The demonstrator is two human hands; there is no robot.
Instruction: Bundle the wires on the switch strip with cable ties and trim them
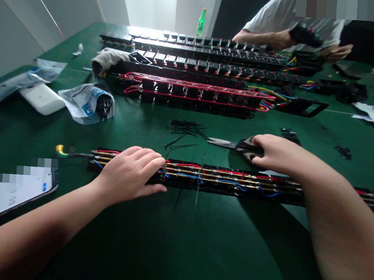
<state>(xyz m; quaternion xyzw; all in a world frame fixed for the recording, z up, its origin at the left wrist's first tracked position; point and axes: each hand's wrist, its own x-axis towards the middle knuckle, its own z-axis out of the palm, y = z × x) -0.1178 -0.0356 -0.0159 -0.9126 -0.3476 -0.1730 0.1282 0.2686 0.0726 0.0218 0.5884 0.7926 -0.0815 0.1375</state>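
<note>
A long black power strip (216, 177) lies across the table in front of me, with brass bars and red and blue wires along it. My left hand (134, 172) is laid over its left part, fingers across the top and thumb along the near edge. In my right hand (273, 153) are the black handles of a pair of scissors (237, 146). Their blades are slightly apart and point left, beyond the strip. Thin black cable ties (198, 187) stick out from the strip between my hands. A pile of loose cable ties (187, 127) lies near the blade tips.
Several wired strips (202, 90) lie farther back. Plastic bags (88, 102), a white box (43, 98) and a phone (22, 191) are at left. A grey glove (109, 59) rests by the strips. Across the table a person holds a power drill (305, 35). A green bottle (201, 22) stands behind.
</note>
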